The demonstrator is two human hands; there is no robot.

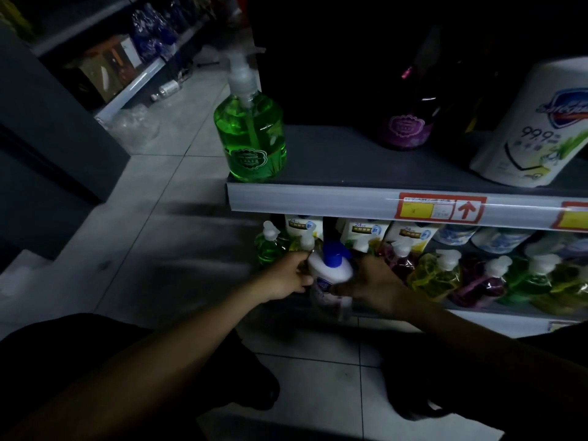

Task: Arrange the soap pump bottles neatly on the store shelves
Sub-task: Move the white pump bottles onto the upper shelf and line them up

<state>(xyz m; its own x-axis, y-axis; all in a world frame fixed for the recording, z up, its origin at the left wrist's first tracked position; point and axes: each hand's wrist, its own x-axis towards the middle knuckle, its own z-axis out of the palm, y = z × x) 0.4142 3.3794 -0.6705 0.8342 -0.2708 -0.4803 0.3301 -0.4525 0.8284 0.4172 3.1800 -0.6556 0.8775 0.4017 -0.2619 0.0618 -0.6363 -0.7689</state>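
**Both hands on a white bottle at the low shelf**

The left hand (pixel 286 275) and the right hand (pixel 372 284) gripped one white bottle (pixel 331 268) between them, the left with fingers curled round its left side, the right wrapped against its right side. The bottle stood upright at the front edge of the low shelf (pixel 477 310), near that shelf's left end, with its blue pump (pixel 334 251) on top. Its lower half was blurred and its label could not be read.

Behind the bottle stood a row of pouches (pixel 362 229). To the left of the hands was a small green bottle (pixel 270 246). To the right the shelf was packed with pump bottles in purple, yellow (pixel 436 273) and green, crowded close and leaning at uneven angles.

On the top shelf (pixel 334 154) a tall green bottle (pixel 251 135) stood alone at the front left corner, upright, with a clear pump. A purple bottle (pixel 405 128) stood further back in shadow, and a big bottle (pixel 534 128), white with a blue logo, stood at the right. A red and yellow tag (pixel 440 207) sat in the rail along the shelf's front.

The floor (pixel 178 173) was pale tile, and both forearms reached in from the bottom of the view.
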